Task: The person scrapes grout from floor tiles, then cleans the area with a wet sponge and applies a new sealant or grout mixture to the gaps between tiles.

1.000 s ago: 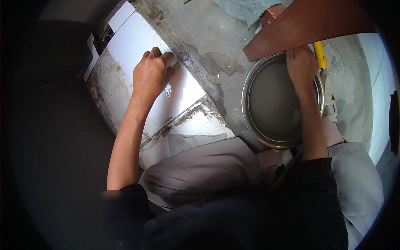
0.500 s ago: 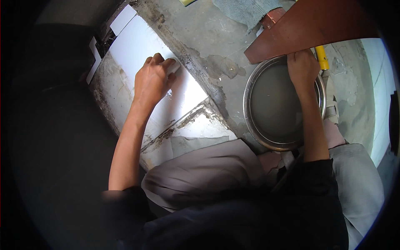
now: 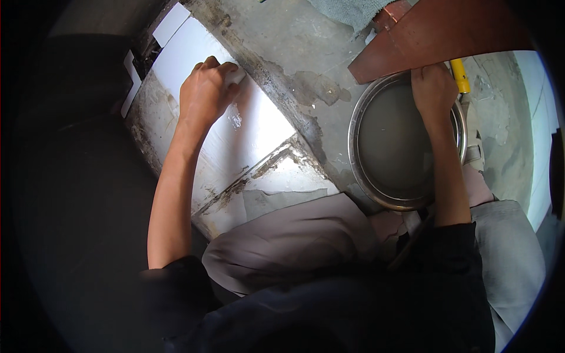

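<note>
Head view: left hand [image 3: 206, 88] pressed on white tile [image 3: 247, 126], right hand [image 3: 434, 88] at far rim of metal pan [image 3: 406, 147]
Risk: tile sits on crumbly mortar at the concrete [image 3: 306, 47] edge — a hard push could skid or crack it
Risk 2: pan may tip if the rim is loaded
Left grip: fingers curled on a small pale pad, rest hidden
Right grip: closed over the rim — contents can't tell

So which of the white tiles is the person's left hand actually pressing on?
The large white tile under the left hand. The small white pieces lie apart at the far corner, untouched, and the mortar-smeared tile sits nearer the knees.
</note>
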A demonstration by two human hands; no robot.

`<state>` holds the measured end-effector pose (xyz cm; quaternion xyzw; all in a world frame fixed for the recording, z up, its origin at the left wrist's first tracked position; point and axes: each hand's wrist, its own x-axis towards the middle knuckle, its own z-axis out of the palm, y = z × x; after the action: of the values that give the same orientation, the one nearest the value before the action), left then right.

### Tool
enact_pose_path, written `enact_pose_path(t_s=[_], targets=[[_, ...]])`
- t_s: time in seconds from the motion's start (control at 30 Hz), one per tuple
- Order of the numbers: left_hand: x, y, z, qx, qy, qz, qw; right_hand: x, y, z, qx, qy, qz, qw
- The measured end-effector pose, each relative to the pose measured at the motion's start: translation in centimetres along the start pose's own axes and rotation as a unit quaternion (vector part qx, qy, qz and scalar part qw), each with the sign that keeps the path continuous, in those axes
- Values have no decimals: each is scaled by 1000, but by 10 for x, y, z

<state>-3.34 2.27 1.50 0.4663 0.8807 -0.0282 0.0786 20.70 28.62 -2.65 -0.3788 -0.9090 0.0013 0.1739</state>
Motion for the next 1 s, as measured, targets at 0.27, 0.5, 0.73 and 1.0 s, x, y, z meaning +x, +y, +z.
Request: enact_pose_path(t_s=[0.27, 0.5, 0.73, 1.0], targets=[[-1, 3, 3, 21, -6, 25, 999, 1, 0, 0, -4, -7, 5, 1000], [8, -4, 2, 17, 11, 16, 1000, 1, 1, 1, -4, -12, -1, 1000], [13, -10, 1, 6, 15, -6, 1000, 1, 0, 2, -3, -5, -7, 1000], [1, -3, -3, 23, -15, 34, 999, 1, 2, 3, -8, 4, -13, 1000]])
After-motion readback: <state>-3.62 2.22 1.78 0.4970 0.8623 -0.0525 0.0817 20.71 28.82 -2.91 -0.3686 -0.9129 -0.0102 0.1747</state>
